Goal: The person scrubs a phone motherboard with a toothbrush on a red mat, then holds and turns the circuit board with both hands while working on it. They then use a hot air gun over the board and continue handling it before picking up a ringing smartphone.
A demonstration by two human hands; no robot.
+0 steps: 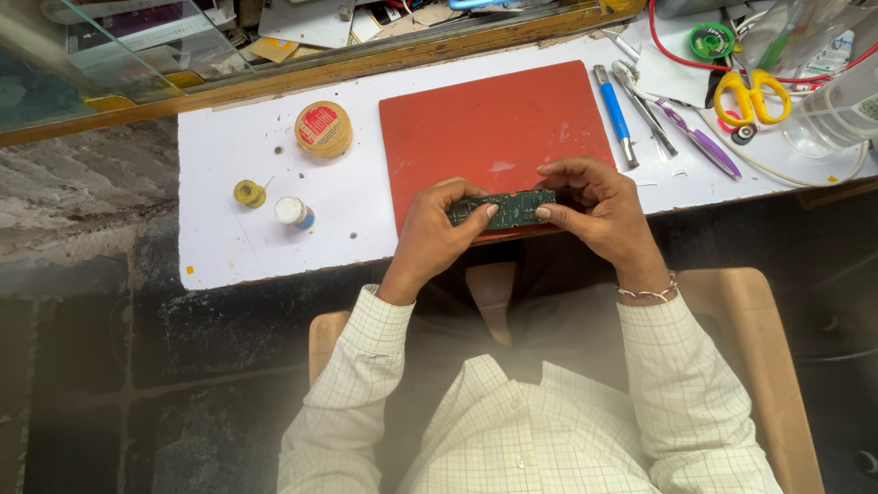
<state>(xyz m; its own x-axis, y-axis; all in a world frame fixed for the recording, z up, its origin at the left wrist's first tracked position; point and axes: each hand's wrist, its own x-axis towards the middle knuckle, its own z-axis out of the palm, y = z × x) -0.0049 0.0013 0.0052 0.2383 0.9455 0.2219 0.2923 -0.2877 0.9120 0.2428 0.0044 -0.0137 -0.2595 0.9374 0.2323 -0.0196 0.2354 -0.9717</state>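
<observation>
A long narrow green circuit board [505, 209] is held level over the near edge of a red mat [494, 119]. My left hand [437, 229] grips its left end, thumb on top. My right hand [594, 206] grips its right end, fingers curled over the far side. Both hands hover just above the front edge of the white worktop [229, 247].
Left of the mat lie a round yellow tin [324, 128], a small solder spool [249, 193] and a little white-capped bottle [294, 212]. To the right are a blue-handled tool [615, 112], tweezers [644, 106], a purple tool [702, 143], yellow-handled scissors [752, 95] and a clear container [837, 114].
</observation>
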